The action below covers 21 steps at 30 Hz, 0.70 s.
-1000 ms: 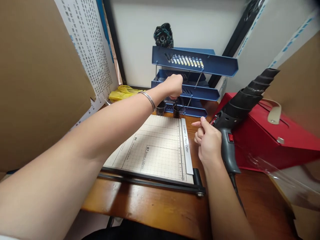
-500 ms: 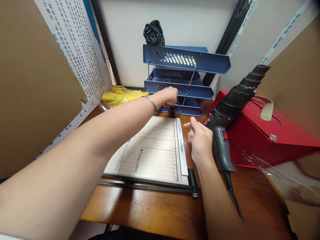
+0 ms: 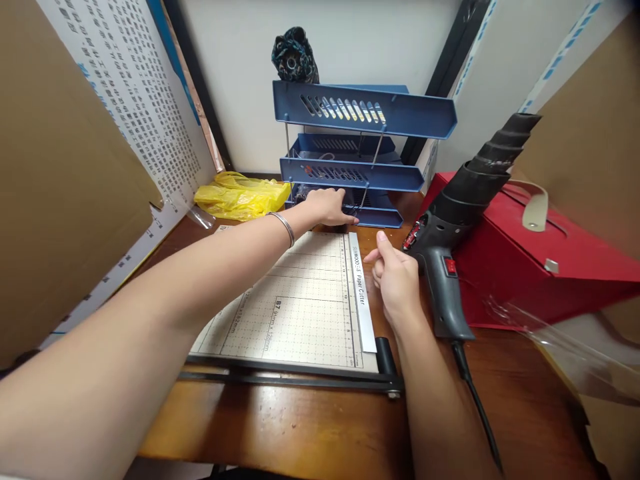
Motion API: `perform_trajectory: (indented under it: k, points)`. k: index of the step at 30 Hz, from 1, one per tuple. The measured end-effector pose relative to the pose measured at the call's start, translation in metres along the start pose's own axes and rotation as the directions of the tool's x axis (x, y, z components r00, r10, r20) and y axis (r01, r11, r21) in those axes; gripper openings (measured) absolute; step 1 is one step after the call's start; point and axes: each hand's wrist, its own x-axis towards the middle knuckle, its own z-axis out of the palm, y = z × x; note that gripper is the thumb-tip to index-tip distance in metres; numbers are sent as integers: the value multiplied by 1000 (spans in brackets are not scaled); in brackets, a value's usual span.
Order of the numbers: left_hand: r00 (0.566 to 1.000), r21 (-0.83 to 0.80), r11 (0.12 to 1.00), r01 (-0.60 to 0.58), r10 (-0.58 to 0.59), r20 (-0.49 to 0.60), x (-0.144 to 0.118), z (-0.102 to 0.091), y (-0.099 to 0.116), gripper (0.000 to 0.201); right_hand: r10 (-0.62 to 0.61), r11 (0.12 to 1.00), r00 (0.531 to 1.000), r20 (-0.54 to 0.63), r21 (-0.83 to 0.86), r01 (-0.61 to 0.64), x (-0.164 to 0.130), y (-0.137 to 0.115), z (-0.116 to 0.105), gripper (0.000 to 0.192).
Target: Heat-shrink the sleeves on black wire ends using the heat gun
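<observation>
My left hand (image 3: 327, 207), with a metal bangle on the wrist, reaches across the paper cutter (image 3: 310, 300) to its far edge. Its thumb and index finger are spread apart, just in front of the lowest tray. Below and behind these fingers are dark, wiry items (image 3: 353, 209), mostly covered by the hand; I cannot make out whether it touches them. My right hand (image 3: 399, 277) is raised beside the cutter's right edge, fingers curled in and thumb up, with nothing visible in it. Close to its right stands a black heat gun (image 3: 445, 280) with a red switch.
Blue stacked trays (image 3: 365, 110) stand at the back, a dark patterned bundle (image 3: 295, 57) on top. A yellow plastic bag (image 3: 243, 195) lies at the back left. A red box (image 3: 540, 267) is behind the heat gun. Cardboard walls (image 3: 60, 180) flank the wooden table (image 3: 280, 420).
My left hand has gone from a closed fist to spread fingers, slightly lower, and now covers the small black cup seen before. My right hand keeps its pose. The view has shifted slightly.
</observation>
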Motion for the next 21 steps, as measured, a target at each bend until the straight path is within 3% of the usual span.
perform_trajectory:
  k: [8, 15, 21]
  points:
    - [1000, -60, 998, -5, 7, 28, 12, 12, 8, 83, -28, 992, 997, -69, 124, 37, 8, 15, -5, 64]
    - [999, -134, 991, 6, -13, -53, 12, 23, 0, 60, -43, 986, 998, -52, 161, 51, 16, 32, -3, 59]
    - [986, -199, 979, -42, 9, -164, 5, 21, 1, 57, -28, 983, 999, 26, 182, 22, 23, 42, 0, 57]
